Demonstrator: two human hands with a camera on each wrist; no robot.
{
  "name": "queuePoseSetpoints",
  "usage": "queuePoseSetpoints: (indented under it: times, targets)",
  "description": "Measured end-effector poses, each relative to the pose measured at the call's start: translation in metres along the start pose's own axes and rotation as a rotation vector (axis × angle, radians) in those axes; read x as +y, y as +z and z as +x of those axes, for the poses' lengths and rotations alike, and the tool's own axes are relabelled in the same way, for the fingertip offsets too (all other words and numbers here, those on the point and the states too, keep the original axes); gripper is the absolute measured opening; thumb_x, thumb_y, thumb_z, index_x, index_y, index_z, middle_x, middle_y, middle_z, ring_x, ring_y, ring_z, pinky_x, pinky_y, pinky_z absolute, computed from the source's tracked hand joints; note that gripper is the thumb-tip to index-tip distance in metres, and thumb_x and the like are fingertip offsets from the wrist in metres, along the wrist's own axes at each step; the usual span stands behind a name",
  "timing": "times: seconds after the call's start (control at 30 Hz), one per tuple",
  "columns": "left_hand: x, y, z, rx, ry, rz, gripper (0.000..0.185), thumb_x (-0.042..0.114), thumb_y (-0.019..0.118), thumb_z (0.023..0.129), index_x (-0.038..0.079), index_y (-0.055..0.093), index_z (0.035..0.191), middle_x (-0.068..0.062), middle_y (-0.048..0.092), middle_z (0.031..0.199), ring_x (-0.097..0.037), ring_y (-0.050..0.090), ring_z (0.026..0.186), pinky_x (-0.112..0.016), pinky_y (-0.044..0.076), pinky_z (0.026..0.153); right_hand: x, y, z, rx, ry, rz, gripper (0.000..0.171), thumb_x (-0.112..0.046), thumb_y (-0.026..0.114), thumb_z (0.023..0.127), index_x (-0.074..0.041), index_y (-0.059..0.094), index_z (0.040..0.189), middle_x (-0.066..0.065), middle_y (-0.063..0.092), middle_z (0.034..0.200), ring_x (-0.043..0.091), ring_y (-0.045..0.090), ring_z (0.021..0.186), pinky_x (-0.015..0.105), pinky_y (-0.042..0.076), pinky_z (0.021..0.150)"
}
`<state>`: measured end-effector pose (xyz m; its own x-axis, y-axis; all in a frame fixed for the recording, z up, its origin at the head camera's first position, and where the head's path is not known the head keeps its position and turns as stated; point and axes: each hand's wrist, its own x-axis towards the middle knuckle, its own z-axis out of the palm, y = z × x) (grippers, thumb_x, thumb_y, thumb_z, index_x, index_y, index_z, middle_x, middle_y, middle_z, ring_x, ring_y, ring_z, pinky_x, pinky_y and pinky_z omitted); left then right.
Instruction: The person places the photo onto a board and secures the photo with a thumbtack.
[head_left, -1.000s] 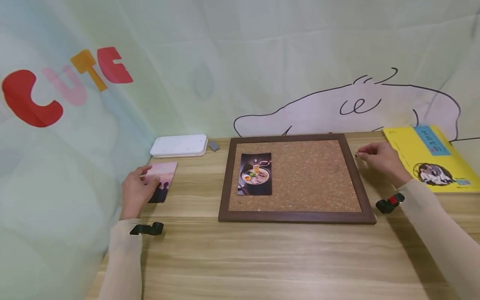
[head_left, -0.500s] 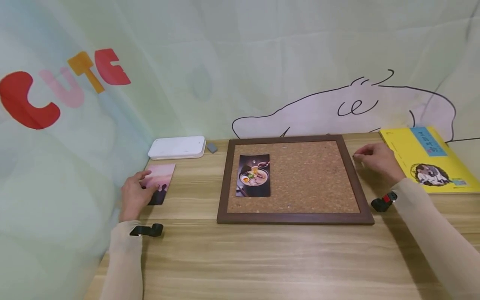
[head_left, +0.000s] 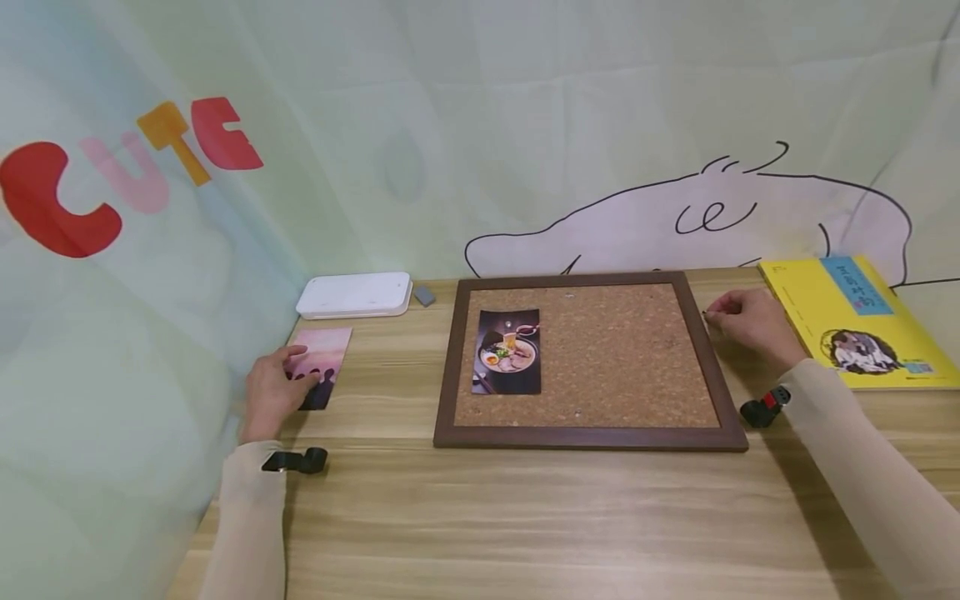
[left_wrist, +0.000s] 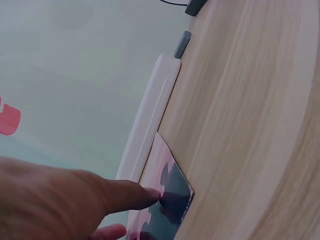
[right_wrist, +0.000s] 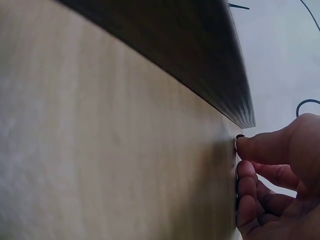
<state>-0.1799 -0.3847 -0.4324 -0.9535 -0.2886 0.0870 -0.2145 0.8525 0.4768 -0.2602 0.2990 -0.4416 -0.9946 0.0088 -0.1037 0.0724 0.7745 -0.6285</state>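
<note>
At the left, my left hand (head_left: 273,393) rests on a printed photo (head_left: 321,350) with a pink sky and dark silhouettes. Its thumb and finger are spread apart over the card; in the left wrist view a fingertip touches the photo (left_wrist: 172,192). On the right, my right hand (head_left: 753,325) is just beside the frame of a corkboard (head_left: 626,354). Thumb and finger pinch a small dark thing (right_wrist: 240,136), too small to name, low over the tabletop. A photo of a ramen bowl (head_left: 506,350) lies on the cork, with a small pin near its top.
A white flat case (head_left: 354,293) sits at the back left, beside a small grey block (head_left: 424,296). A yellow book (head_left: 855,333) lies to the right of my right hand. A printed fabric backdrop (head_left: 570,167) borders the wooden table (head_left: 525,517).
My right hand has shifted slightly left toward the corkboard frame, the small dark thing at its fingertips. My left hand stays over the photo, almost still. The head view has shifted slightly.
</note>
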Motion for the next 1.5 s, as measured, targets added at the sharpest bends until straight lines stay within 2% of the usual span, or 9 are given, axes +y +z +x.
queuePoseSetpoints:
  times: [0.17,0.4,0.5,0.73,0.87,1.07,1.3,1.5]
  targets:
    - [0.001,0.000,-0.001,0.002,0.003,-0.007,0.051,0.013,0.073,0.089,-0.003,0.057,0.135,-0.037,0.053,0.134,-0.050,0.048,0.122,-0.060,0.038,0.101,0.001,0.000,0.001,-0.011,0.009,0.010,0.029,-0.023,0.061,0.099,0.003,0.064,0.111,0.017,0.062,0.097,0.029,0.051,0.088,0.037,0.041,0.071]
    - [0.003,0.003,-0.002,-0.002,-0.049,-0.041,0.052,0.012,0.074,0.090,-0.001,0.057,0.137,-0.033,0.050,0.140,-0.049,0.045,0.128,-0.061,0.038,0.104,0.002,-0.002,0.001,-0.012,-0.019,-0.011,0.028,-0.020,0.061,0.098,0.005,0.065,0.111,0.018,0.062,0.096,0.028,0.052,0.086,0.035,0.042,0.068]
    - [0.001,0.004,-0.001,0.004,-0.051,-0.043,0.053,0.013,0.075,0.089,0.000,0.057,0.137,-0.032,0.051,0.140,-0.048,0.046,0.128,-0.061,0.039,0.103,0.001,-0.002,0.001,-0.018,0.005,-0.002,0.029,-0.019,0.061,0.098,0.005,0.064,0.113,0.020,0.062,0.100,0.029,0.052,0.089,0.036,0.043,0.070]
    - [-0.005,0.003,-0.002,0.022,-0.037,-0.062,0.054,0.016,0.079,0.087,0.000,0.060,0.135,-0.032,0.054,0.135,-0.046,0.048,0.121,-0.059,0.040,0.099,-0.003,-0.002,0.003,-0.023,0.078,0.007,0.044,-0.036,0.060,0.099,0.003,0.060,0.121,0.025,0.058,0.114,0.036,0.051,0.099,0.043,0.043,0.079]
    - [-0.006,0.003,-0.001,0.024,-0.037,-0.057,0.053,0.015,0.079,0.087,0.001,0.061,0.134,-0.032,0.054,0.132,-0.045,0.047,0.117,-0.058,0.039,0.097,-0.003,-0.002,0.004,-0.021,0.073,-0.008,0.049,-0.042,0.057,0.100,0.002,0.060,0.121,0.027,0.058,0.118,0.038,0.051,0.103,0.045,0.044,0.081]
    - [-0.007,0.001,0.000,0.049,-0.008,-0.062,0.049,0.010,0.079,0.085,0.000,0.063,0.131,-0.030,0.056,0.127,-0.043,0.048,0.112,-0.053,0.037,0.092,-0.002,0.001,0.001,0.054,-0.003,-0.025,0.037,-0.033,0.060,0.099,0.003,0.066,0.106,0.024,0.065,0.104,0.035,0.056,0.092,0.036,0.043,0.069]
    - [-0.009,-0.003,0.001,0.041,-0.011,-0.037,0.047,0.009,0.076,0.086,0.001,0.063,0.131,-0.028,0.057,0.124,-0.037,0.047,0.099,-0.039,0.034,0.077,-0.004,0.001,0.000,0.035,0.008,0.006,0.032,-0.028,0.061,0.098,0.002,0.065,0.106,0.018,0.064,0.096,0.031,0.053,0.089,0.034,0.042,0.068]
    - [-0.009,-0.007,0.001,0.049,0.022,-0.053,0.043,0.006,0.073,0.088,0.002,0.064,0.130,-0.027,0.060,0.125,-0.037,0.057,0.099,-0.031,0.041,0.075,-0.004,0.001,-0.001,0.031,0.008,0.014,0.028,-0.025,0.059,0.096,0.002,0.065,0.103,0.015,0.062,0.092,0.029,0.052,0.086,0.035,0.042,0.067]
